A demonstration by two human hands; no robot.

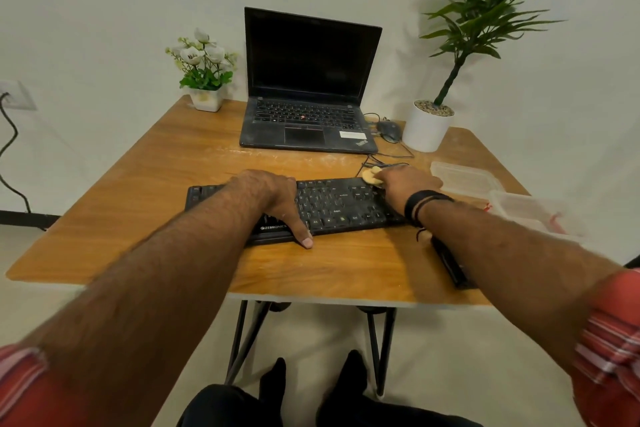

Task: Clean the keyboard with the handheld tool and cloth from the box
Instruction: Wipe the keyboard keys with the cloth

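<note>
A black keyboard (332,204) lies across the middle of the wooden table (138,204). My left hand (277,201) rests flat on the keyboard's left-centre part, thumb over its front edge, holding it down. My right hand (401,184) presses a small yellow cloth (371,175) onto the keyboard's far right corner. A clear plastic box (533,215) stands open at the right table edge, its lid (464,178) lying just beyond it. A black handheld tool (450,263) lies on the table under my right forearm, partly hidden.
An open black laptop (308,114) stands behind the keyboard. A mouse (389,130) with its cable sits to its right. A white potted plant (427,128) stands at the back right, a small flower pot (206,99) at the back left.
</note>
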